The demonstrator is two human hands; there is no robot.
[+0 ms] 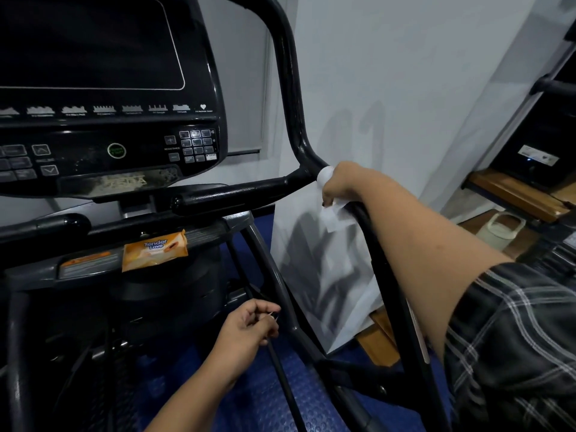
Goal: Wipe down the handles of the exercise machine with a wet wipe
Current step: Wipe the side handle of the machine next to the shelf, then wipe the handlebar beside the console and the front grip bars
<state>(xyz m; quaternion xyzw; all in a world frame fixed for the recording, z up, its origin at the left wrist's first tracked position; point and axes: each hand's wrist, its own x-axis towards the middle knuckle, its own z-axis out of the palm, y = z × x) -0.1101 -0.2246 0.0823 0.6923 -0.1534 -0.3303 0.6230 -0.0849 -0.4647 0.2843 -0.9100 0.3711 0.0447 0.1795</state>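
Observation:
My right hand (341, 182) grips a white wet wipe (335, 210) wrapped round the black right handle (294, 113) of the exercise machine, just below its bend. A loose corner of the wipe hangs under the hand. The handle runs on downward past my forearm. My left hand (249, 325) hovers low in front of the machine's frame, fingers loosely curled, with a small pale thing between its fingertips that I cannot identify. An orange wet wipe pack (154, 249) lies on the ledge under the console (103, 88).
A short black grip bar (227, 194) sticks out below the console. A white wall panel (358, 104) stands right behind the handle. Blue rubber flooring (271, 397) lies below. Wooden steps (514, 194) and a pale pot (501, 229) sit at the right.

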